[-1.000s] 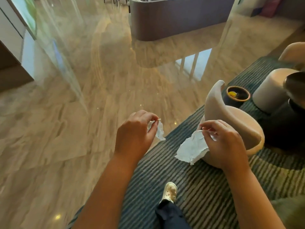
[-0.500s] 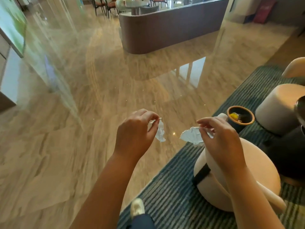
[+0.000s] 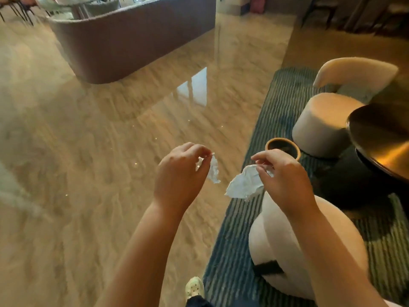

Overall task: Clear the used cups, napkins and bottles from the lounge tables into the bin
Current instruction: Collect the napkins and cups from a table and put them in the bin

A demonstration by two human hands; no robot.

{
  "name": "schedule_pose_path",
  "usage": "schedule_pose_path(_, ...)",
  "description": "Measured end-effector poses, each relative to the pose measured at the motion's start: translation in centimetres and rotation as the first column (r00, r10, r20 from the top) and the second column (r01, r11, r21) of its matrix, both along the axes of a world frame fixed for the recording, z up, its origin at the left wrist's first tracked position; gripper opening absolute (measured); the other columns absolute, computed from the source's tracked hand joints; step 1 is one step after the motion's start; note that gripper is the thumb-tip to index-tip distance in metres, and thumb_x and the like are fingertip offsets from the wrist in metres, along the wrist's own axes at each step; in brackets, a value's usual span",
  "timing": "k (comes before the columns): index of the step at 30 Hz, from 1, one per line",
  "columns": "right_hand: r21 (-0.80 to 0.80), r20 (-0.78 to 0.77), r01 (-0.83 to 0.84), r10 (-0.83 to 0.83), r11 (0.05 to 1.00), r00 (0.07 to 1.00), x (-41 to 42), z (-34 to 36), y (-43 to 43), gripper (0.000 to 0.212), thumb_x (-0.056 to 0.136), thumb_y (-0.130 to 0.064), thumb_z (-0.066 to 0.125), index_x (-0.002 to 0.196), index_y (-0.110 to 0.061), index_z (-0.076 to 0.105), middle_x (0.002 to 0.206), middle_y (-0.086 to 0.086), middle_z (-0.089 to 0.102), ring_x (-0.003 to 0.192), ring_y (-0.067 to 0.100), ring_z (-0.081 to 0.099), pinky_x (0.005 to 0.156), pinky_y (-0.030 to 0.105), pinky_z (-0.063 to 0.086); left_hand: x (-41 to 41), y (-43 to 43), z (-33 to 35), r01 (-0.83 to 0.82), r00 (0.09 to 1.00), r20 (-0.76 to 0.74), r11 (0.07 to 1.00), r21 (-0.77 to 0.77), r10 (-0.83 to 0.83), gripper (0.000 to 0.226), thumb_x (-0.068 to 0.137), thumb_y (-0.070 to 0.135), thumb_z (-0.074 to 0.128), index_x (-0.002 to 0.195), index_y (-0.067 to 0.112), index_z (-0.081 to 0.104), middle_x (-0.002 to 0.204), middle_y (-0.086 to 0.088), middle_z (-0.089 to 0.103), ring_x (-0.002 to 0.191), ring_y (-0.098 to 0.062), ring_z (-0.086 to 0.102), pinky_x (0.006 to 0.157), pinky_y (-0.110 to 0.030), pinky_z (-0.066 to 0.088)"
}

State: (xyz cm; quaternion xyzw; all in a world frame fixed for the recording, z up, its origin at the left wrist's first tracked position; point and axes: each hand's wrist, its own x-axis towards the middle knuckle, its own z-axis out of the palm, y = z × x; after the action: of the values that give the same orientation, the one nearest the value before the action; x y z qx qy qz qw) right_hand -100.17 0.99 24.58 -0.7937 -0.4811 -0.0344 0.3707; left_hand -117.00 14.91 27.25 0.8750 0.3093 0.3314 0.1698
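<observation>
My left hand (image 3: 180, 173) pinches a small crumpled white napkin (image 3: 213, 170) that hangs from its fingertips over the marble floor. My right hand (image 3: 284, 177) pinches a larger crumpled white napkin (image 3: 244, 183) at its top edge. Both hands are held out in front of me at about the same height. Just beyond my right hand stands a dark round bin (image 3: 283, 147) with an orange-brown rim on the striped rug; my hand hides its near side.
A cream round chair (image 3: 287, 251) stands under my right arm. A second cream chair (image 3: 327, 120) and a dark round table (image 3: 380, 140) are at the right on the striped rug (image 3: 230, 251). A curved dark counter (image 3: 124, 47) stands far ahead. My shoe (image 3: 194, 286) shows below.
I have walked forward along the rug's edge. The bin is now right behind my right hand, and the near cream chair has slid under my right arm. Both napkins stay pinched.
</observation>
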Motion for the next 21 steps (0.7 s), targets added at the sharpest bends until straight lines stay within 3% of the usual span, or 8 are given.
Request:
schedule_pose_path(4,-0.017,-0.044,0.115,-0.115,0.993,0.992,4.0,-1.2,2.8,0.023,0.082,-0.002,0.068,0.101,-0.015,0.069,0.094,-0.003,0.067,0.089,0.01,0.06,0.081,0.024,0.049,7.0,4.6,-0.9,0.142,0.989,-0.023,0.989,-0.03,-0.143,0.008,0.089,0.027,0.063,0.084,0.024,0.069,0.081,0.014,0.065,0.071,-0.005,0.061,0.059,-0.028,0.05)
schedule_pose_path(13,-0.06,-0.108,0.357,-0.362,0.932,0.926,19.6,-4.6,7.5,0.022,0.082,-0.004,0.069,0.1,-0.016,0.068,0.095,-0.003,0.067,0.09,0.013,0.062,0.078,0.034,0.054,24.5,12.4,-3.0,0.345,0.927,-0.132,0.937,-0.056,-0.35,0.007,0.088,0.025,0.063,0.084,0.025,0.068,0.08,0.012,0.064,0.069,-0.007,0.06,0.056,-0.029,0.049)
schedule_pose_path(21,-0.052,-0.123,0.488,-0.491,0.871,0.863,34.8,-3.1,11.4,0.018,0.086,-0.008,0.066,0.102,-0.015,0.067,0.099,-0.002,0.065,0.093,0.011,0.059,0.082,0.027,0.051,41.7,17.4,-1.5,0.491,0.859,-0.145,0.87,-0.044,-0.491,0.01,0.09,0.024,0.061,0.091,0.02,0.07,0.086,0.012,0.066,0.074,-0.007,0.061,0.062,-0.027,0.051)
